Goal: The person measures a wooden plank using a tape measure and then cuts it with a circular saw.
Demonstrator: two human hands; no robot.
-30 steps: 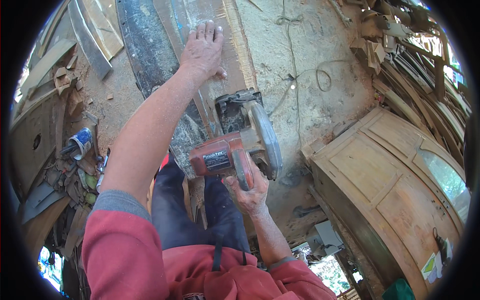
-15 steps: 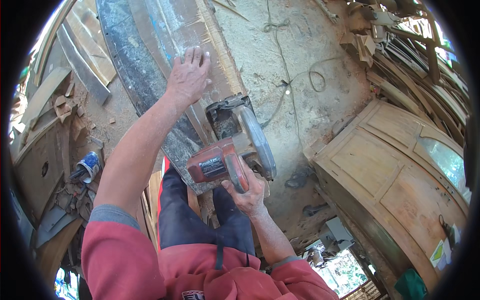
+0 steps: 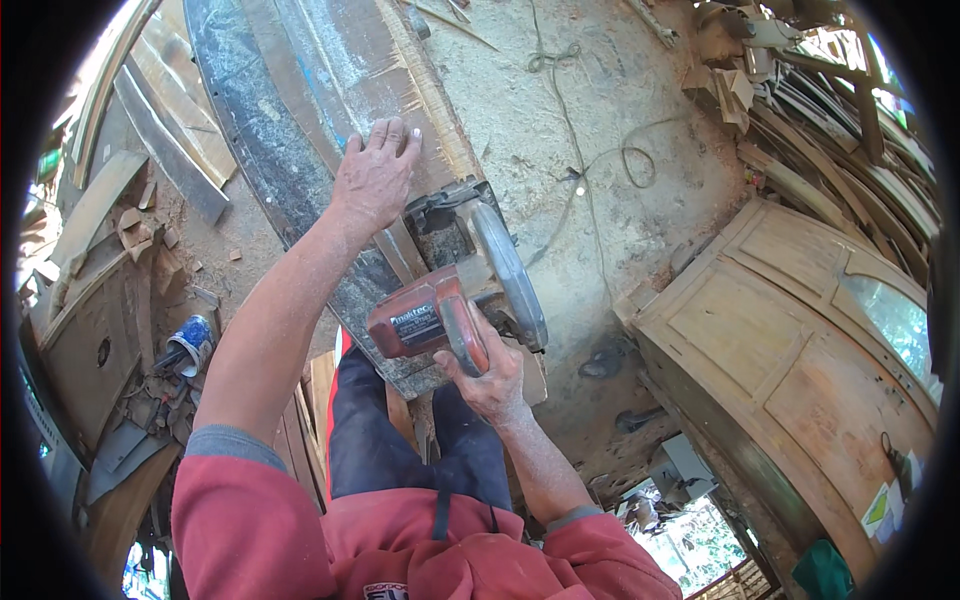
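My right hand (image 3: 490, 372) is closed round the rear handle of a red circular saw (image 3: 408, 318) with a grey blade guard. The saw rests at the near right part of a wooden board (image 3: 395, 45), whose right edge is pale and splintered. Flat on the board, just beyond the saw's motor, lies my left hand (image 3: 374, 180) with its fingers stretched out. Under the board is a dark, dusty worktop (image 3: 235, 95). The blade is hidden by the guard and the saw's base.
A panelled wooden door (image 3: 745, 335) lies at the right, with stacked timber (image 3: 815, 190) behind it. A cord (image 3: 570, 130) trails over the dusty floor. At the left are loose planks (image 3: 170, 140), offcuts and a blue-and-white can (image 3: 190, 342).
The left hand sits slightly lower in the picture and its fingers have spread a little. The saw has shifted slightly toward me along the board, still in the right hand.
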